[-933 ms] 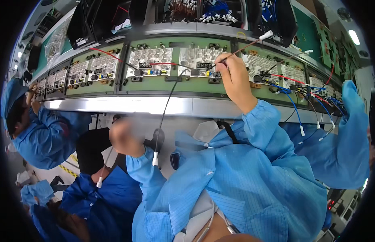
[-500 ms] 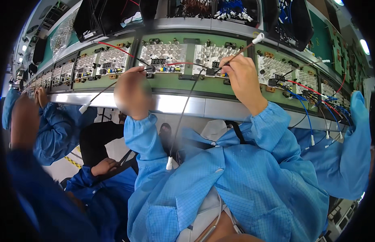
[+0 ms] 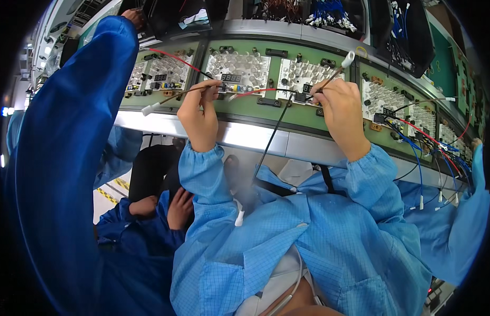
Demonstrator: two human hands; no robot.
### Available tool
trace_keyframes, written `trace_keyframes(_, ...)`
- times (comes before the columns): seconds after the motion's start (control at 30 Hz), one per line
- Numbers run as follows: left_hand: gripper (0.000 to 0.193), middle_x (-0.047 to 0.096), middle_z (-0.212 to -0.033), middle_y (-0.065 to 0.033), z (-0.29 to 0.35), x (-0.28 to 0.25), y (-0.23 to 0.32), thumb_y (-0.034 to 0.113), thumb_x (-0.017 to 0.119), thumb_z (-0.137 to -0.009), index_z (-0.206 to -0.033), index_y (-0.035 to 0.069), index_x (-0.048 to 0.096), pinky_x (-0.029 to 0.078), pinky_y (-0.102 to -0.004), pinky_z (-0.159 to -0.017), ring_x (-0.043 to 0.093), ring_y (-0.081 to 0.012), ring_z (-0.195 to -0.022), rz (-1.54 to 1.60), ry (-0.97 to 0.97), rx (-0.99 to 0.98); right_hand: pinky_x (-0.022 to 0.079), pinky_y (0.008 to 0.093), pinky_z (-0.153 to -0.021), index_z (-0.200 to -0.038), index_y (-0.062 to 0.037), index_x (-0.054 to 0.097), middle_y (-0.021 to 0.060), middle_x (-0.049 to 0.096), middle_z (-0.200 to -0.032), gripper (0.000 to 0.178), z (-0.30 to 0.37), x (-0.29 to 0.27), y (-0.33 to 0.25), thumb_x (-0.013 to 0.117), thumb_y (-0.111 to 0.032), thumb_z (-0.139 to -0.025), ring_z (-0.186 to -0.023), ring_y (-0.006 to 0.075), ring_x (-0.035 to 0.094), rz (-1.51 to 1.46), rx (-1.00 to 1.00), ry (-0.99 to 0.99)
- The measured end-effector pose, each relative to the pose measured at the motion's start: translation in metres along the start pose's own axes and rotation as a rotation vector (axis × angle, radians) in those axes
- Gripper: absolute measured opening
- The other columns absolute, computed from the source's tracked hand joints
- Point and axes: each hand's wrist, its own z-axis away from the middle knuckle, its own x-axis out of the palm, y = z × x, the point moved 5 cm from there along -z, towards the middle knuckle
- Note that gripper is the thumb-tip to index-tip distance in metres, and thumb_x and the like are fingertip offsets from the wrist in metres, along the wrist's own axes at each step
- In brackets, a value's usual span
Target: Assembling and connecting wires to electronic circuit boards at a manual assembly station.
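Observation:
My left hand point(image 3: 199, 118) is closed in a pinch on a brown wire point(image 3: 176, 96), at the lower left of a white circuit board point(image 3: 239, 66) with a digit display. A white connector point(image 3: 150, 109) ends that wire on the left. At the board to its right point(image 3: 293, 71), my right hand point(image 3: 341, 108) pinches another brown wire point(image 3: 333, 75), whose white connector point(image 3: 348, 59) points up. Beside my right fingertips is a small black block point(image 3: 301, 98). From it a red wire point(image 3: 260, 90) runs left and a black wire point(image 3: 271, 134) hangs toward my lap, ending in a white connector point(image 3: 239, 218).
Boards sit in a row of green trays point(image 3: 239, 109) behind a metal rail point(image 3: 250, 138). Black bins point(image 3: 308, 29) of wires stand behind. A co-worker's dark blue sleeve point(image 3: 71, 142) crosses the left side. Blue and red wires point(image 3: 413, 142) spill over the right boards.
The view has shifted, so the boards appear farther right. My left hand, blurred before, now shows its pinch on the brown wire. The co-worker's dark blue arm has risen across the left.

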Motion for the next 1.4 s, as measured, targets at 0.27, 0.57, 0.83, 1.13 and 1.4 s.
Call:
trace_keyframes(0.27, 0.01, 0.067, -0.086, -0.0079, -0.003, 0.003, 0.0, -0.001, 0.056, -0.089, -0.094, -0.001, 0.064, 0.05, -0.0244, -0.062, 0.063, -0.0134, -0.069, -0.025, -0.046, -0.048, 0.037, 0.0338, -0.076, -0.079, -0.0041, 0.063, 0.0009, 0.065, -0.084, 0.004, -0.001, -0.003, -0.005, 0.06, -0.004, -0.08, -0.082, 0.0208, 0.056, -0.014, -0.005, 0.017)
trace_keyframes(0.57, 0.008, 0.069, -0.087, -0.01, -0.004, 0.006, -0.003, -0.001, 0.061, -0.086, -0.092, -0.001, 0.065, 0.05, -0.024, -0.061, 0.065, -0.0151, -0.073, -0.081, -0.054, 0.038, 0.038, 0.0335, -0.077, -0.098, -0.0043, 0.063, 0.0053, 0.062, -0.087, 0.017, 0.002, -0.008, -0.009, 0.062, -0.005, -0.08, -0.081, 0.023, 0.054, -0.098, 0.027, 0.049)
trace_keyframes(0.83, 0.01, 0.069, -0.085, -0.0096, -0.008, 0.013, -0.014, -0.003, 0.058, -0.087, -0.094, -0.001, 0.066, 0.051, -0.0247, -0.067, 0.067, -0.0149, -0.081, -0.081, -0.073, 0.004, 0.038, 0.0313, -0.078, -0.125, -0.0032, 0.047, 0.0071, 0.056, -0.094, 0.049, 0.033, -0.008, -0.008, 0.064, -0.002, -0.079, -0.083, 0.0162, 0.049, -0.331, 0.214, 0.127)
trace_keyframes(1.13, 0.01, 0.069, -0.089, -0.0101, -0.012, 0.015, -0.016, 0.001, 0.062, -0.085, -0.094, -0.001, 0.066, 0.053, -0.0264, -0.067, 0.067, -0.0171, -0.081, -0.043, -0.114, 0.02, 0.041, 0.036, -0.087, -0.126, 0.0024, 0.043, 0.0213, 0.045, -0.129, 0.059, 0.107, -0.036, -0.038, 0.064, 0.0, -0.07, -0.106, 0.026, 0.05, -0.493, 0.148, 0.277)
trace_keyframes(1.4, 0.008, 0.068, -0.088, -0.007, -0.015, 0.011, -0.004, 0.004, 0.065, -0.084, -0.089, -0.001, 0.068, 0.049, -0.0238, -0.065, 0.063, -0.0132, -0.078, -0.116, -0.149, 0.163, 0.043, 0.0305, -0.051, -0.094, -0.0169, 0.061, 0.0068, 0.056, -0.089, 0.02, 0.138, -0.198, -0.074, 0.063, -0.022, -0.075, -0.072, 0.0221, 0.056, -0.089, -0.648, 0.219)
